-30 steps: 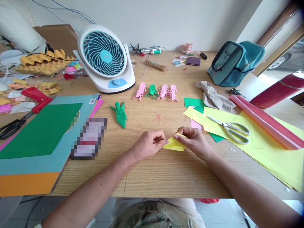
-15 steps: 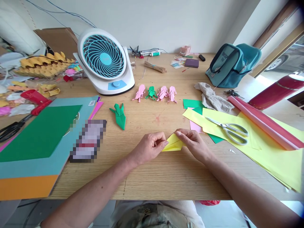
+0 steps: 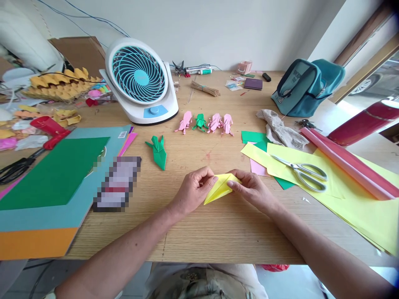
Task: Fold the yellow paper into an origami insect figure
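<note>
A folded piece of yellow paper (image 3: 219, 187) is held between my two hands just above the front of the wooden table. My left hand (image 3: 197, 187) pinches its left side between thumb and curled fingers. On the right side, my right hand (image 3: 251, 187) grips it with the thumb on top and the fingers behind. One pointed corner sticks out low on the left. Beyond my left hand lies a partly folded green paper figure (image 3: 158, 153). Farther back stand several folded paper figures, pink (image 3: 186, 121) and green (image 3: 200, 121), in a row.
On the right, scissors (image 3: 301, 170) rest on yellow sheets (image 3: 352, 211), near a rolled pink sheet (image 3: 349, 164) and a red bottle (image 3: 363, 122). To the left are a phone (image 3: 117, 182), stacked coloured sheets (image 3: 52, 174) and a fan (image 3: 141, 79). A teal bag (image 3: 307, 87) stands behind.
The yellow paper has been turned, and more of it shows between my hands, with a point now low on the left. My right thumb has moved down onto its face.
</note>
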`<state>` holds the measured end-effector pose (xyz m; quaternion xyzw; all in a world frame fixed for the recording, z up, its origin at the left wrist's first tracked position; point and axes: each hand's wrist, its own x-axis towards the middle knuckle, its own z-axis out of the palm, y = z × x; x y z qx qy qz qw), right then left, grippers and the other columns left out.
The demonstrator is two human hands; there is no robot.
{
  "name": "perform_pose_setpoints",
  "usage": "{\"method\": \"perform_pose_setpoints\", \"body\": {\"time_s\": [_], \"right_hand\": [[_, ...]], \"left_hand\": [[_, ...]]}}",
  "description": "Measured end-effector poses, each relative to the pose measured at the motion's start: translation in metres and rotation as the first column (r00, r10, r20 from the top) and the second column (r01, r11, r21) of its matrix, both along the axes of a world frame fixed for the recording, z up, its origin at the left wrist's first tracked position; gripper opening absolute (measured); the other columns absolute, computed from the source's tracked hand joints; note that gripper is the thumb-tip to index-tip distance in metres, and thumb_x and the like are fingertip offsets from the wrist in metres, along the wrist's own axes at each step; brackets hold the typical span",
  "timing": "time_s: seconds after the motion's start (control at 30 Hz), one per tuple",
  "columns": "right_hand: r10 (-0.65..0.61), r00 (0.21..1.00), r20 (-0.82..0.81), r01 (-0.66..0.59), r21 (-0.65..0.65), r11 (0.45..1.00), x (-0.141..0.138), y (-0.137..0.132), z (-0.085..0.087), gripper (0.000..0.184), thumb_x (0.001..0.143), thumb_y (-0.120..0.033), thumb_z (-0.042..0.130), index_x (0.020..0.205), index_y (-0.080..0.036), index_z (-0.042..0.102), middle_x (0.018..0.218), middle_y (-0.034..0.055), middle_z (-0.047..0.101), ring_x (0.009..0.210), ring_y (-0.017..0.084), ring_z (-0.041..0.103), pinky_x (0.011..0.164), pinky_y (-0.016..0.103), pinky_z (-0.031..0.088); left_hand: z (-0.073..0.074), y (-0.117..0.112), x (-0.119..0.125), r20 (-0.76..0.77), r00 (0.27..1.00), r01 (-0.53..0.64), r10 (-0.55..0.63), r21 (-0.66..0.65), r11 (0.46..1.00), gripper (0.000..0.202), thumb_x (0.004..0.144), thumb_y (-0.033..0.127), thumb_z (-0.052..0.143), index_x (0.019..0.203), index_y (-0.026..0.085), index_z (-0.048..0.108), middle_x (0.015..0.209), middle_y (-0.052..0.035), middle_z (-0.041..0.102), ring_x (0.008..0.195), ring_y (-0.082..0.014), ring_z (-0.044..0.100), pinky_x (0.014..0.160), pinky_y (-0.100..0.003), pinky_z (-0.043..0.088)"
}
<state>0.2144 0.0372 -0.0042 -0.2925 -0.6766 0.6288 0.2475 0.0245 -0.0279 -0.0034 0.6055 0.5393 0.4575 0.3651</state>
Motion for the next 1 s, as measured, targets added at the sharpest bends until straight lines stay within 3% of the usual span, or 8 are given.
{"method": "perform_pose_setpoints", "body": {"time_s": [0.17, 0.27, 0.4, 0.5, 0.6, 0.73, 1.0], "right_hand": [[-0.052, 0.997, 0.059, 0.05, 0.036, 0.998, 0.0, 0.003, -0.003, 0.032, 0.083, -0.046, 0.068, 0.073, -0.017, 0.058, 0.062, -0.0028, 0.052, 0.057, 0.011, 0.043, 0.053, 0.024, 0.032], [-0.053, 0.995, 0.087, 0.048, 0.052, 0.997, 0.001, 0.002, -0.005, 0.033, 0.084, -0.046, 0.067, 0.072, -0.018, 0.057, 0.062, -0.0036, 0.05, 0.056, 0.01, 0.04, 0.051, 0.024, 0.029], [-0.022, 0.996, 0.089, 0.017, 0.054, 0.998, 0.003, 0.002, -0.005, 0.031, 0.083, -0.045, 0.07, 0.075, -0.017, 0.059, 0.064, -0.0035, 0.051, 0.058, 0.01, 0.042, 0.052, 0.024, 0.031], [-0.013, 0.998, 0.061, 0.01, 0.047, 0.999, 0.004, 0.002, -0.003, 0.032, 0.084, -0.048, 0.068, 0.08, -0.018, 0.061, 0.066, -0.0023, 0.054, 0.059, 0.011, 0.046, 0.053, 0.024, 0.035], [-0.027, 1.0, 0.003, 0.027, 0.068, 0.997, 0.005, 0.004, 0.001, 0.033, 0.089, -0.051, 0.062, 0.091, -0.018, 0.064, 0.071, 0.0002, 0.06, 0.065, 0.013, 0.054, 0.061, 0.026, 0.043], [-0.024, 0.997, -0.066, 0.026, 0.024, 0.999, 0.003, 0.005, 0.003, 0.031, 0.085, -0.05, 0.068, 0.091, -0.019, 0.064, 0.076, 0.0004, 0.062, 0.068, 0.013, 0.054, 0.065, 0.027, 0.044], [-0.072, 0.997, -0.04, 0.073, 0.009, 0.997, -0.004, 0.003, -0.003, 0.039, 0.082, -0.054, 0.07, 0.072, -0.018, 0.057, 0.066, -0.0021, 0.054, 0.06, 0.011, 0.045, 0.056, 0.026, 0.035]], "left_hand": [[-0.003, 0.002, -0.001, 0.1, 0.995, 0.002, 0.004, -0.06, 0.998, 0.023, 0.09, 0.033, 0.057, 0.075, 0.017, 0.05, 0.065, 0.0054, 0.045, 0.06, -0.0082, 0.041, 0.055, -0.02, 0.034], [-0.007, 0.003, -0.002, 0.103, 0.995, 0.016, -0.004, -0.114, 0.993, 0.024, 0.084, 0.034, 0.065, 0.076, 0.017, 0.051, 0.066, 0.0057, 0.047, 0.059, -0.0078, 0.043, 0.052, -0.019, 0.034], [-0.011, 0.004, -0.004, 0.115, 0.992, 0.066, -0.048, -0.163, 0.984, 0.022, 0.08, 0.033, 0.071, 0.086, 0.017, 0.057, 0.065, 0.0064, 0.048, 0.056, -0.0074, 0.044, 0.05, -0.018, 0.033], [-0.009, 0.005, -0.005, 0.157, 0.985, 0.102, -0.075, -0.171, 0.98, 0.025, 0.08, 0.036, 0.071, 0.077, 0.016, 0.056, 0.058, 0.0075, 0.042, 0.052, -0.006, 0.037, 0.047, -0.018, 0.027], [-0.004, 0.005, -0.004, 0.271, 0.963, 0.07, -0.014, -0.198, 0.978, 0.032, 0.081, 0.041, 0.071, 0.072, 0.017, 0.051, 0.057, 0.0085, 0.039, 0.049, -0.0045, 0.034, 0.046, -0.017, 0.027], [-0.002, 0.004, -0.001, 0.39, 0.919, 0.052, 0.053, -0.254, 0.966, 0.031, 0.081, 0.042, 0.07, 0.08, 0.017, 0.053, 0.061, 0.008, 0.047, 0.047, -0.0035, 0.04, 0.044, -0.016, 0.03], [-0.006, 0.001, 0.003, 0.387, 0.922, 0.13, -0.014, -0.275, 0.953, 0.035, 0.081, 0.048, 0.07, 0.083, 0.016, 0.056, 0.059, 0.0041, 0.058, 0.049, -0.0077, 0.056, 0.042, -0.016, 0.04]]}}
